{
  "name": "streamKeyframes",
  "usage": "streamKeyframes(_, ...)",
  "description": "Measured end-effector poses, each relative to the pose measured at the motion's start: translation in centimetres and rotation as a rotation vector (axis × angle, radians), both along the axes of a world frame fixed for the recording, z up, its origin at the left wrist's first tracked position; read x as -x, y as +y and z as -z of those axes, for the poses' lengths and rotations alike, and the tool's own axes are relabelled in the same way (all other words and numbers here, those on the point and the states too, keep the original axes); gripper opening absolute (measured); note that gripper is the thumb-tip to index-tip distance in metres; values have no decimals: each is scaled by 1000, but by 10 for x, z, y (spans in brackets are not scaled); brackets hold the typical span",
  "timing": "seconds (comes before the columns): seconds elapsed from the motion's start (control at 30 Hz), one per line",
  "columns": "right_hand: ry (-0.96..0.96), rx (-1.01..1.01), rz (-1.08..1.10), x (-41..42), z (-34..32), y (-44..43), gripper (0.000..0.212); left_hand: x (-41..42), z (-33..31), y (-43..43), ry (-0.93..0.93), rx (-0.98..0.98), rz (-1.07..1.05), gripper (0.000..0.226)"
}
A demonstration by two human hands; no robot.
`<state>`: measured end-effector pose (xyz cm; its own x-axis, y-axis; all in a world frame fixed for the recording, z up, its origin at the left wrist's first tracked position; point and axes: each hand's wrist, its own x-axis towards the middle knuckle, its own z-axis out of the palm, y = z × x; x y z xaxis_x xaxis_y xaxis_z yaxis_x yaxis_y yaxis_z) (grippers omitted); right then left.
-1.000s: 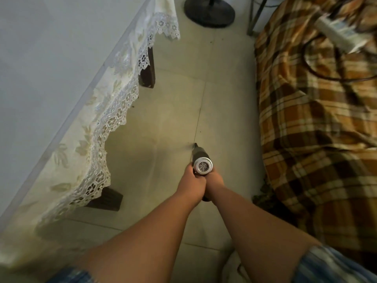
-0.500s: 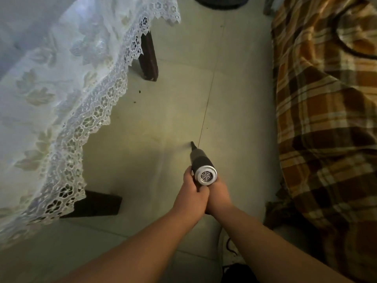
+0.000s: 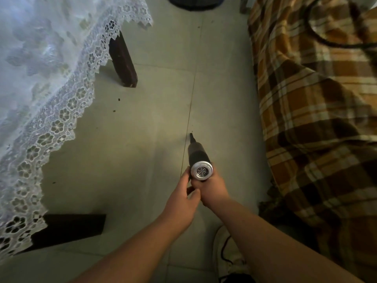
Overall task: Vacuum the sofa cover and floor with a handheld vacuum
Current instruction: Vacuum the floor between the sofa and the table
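Fingers (image 3: 201, 184) of your right hand (image 3: 214, 189) are curled round the grip of the handheld vacuum (image 3: 199, 158), just under its silver rear grille. Your left hand (image 3: 179, 201) sits against the right, its fingers loosely bent and one fingertip up by the vacuum's body; whether it really grips the handle you cannot tell from this angle.

The vacuum points down and away from you, its narrow nozzle (image 3: 191, 137) at or just above the floor (image 3: 142, 144) beside a grout line (image 3: 192, 94). By the look of it you are on the floor part of the job.

The plaid sofa cover (image 3: 316, 119) hangs close on the right, with a black cord (image 3: 330, 42) lying on it. Swing the nozzle that way and loose fabric could be sucked in and block it.

Dark specks (image 3: 114, 110) lie nearer the table leg (image 3: 123, 62), well apart from the nozzle. A narrow tip working only along the line would likely miss them. Reaching for them brings you under the lace tablecloth (image 3: 51, 103), whose hanging edge could snag or get pulled. Mind your white shoe (image 3: 224, 260) close below.
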<state>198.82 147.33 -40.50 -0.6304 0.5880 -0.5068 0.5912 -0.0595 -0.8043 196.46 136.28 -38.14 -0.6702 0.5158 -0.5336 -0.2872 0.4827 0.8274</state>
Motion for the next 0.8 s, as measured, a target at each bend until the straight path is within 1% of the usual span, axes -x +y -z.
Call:
streamKeyframes(0.07,6,9,-6,5,4,-2,35,3,5,-1,3,8,-14,65)
streamKeyframes(0.3,36,102,68,8,-7,-15,35,12,7,-4,-37,18,-17,72)
streamKeyframes(0.4,9,141,87,-18,-14,-25,39,-7,-2,-13,-29,39,18,75)
streamKeyframes(0.6,-69,218,99,-94,-18,-34,46,-73,-9,-34,-44,54,164,75)
streamKeyframes(0.7,-41,274,141,-114,-25,-27,36,-86,-11,-25,-58,46,237,75)
streamKeyframes(0.8,-26,257,204,-114,-27,-17,33,-86,-14,-10,-59,61,217,75)
